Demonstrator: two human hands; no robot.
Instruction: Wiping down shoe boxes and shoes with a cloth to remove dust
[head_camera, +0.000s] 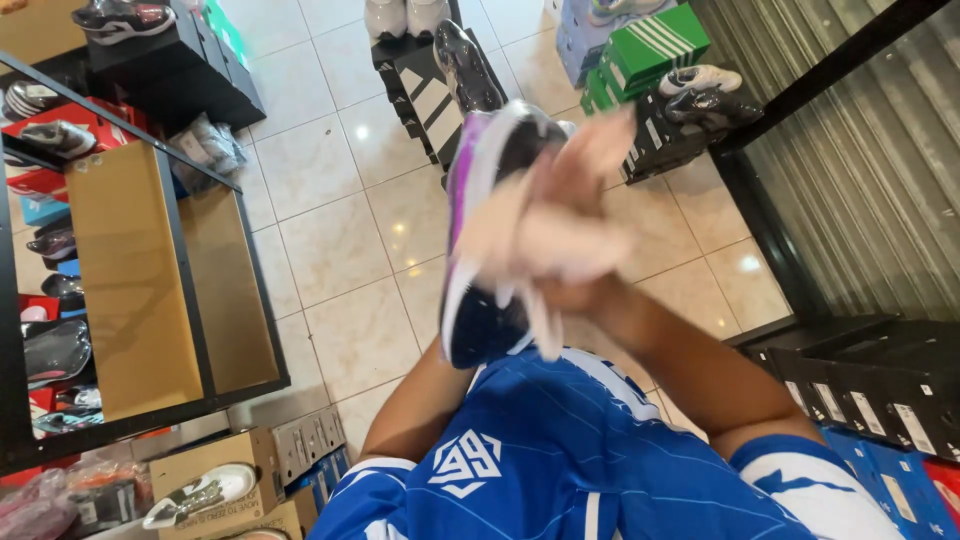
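I hold a sports shoe (478, 315) with a purple and white side and a dark sole up in front of my chest. My left forearm (415, 400) rises from the lower left and ends under the shoe, so my left hand is hidden behind it. My right hand (590, 292) comes from the lower right and presses a pale cloth (560, 225) against the shoe's side. Hand and cloth are blurred by motion. I wear a blue jersey (560, 460) with white markings.
A black-framed shelf (170, 270) with shoes stands at the left. Black display boxes (430, 90) with shoes and green shoe boxes (655, 45) sit on the tiled floor (340, 230). Dark boxes (870, 385) line the right, below a metal shutter (860, 190). A cardboard box (200, 470) is at bottom left.
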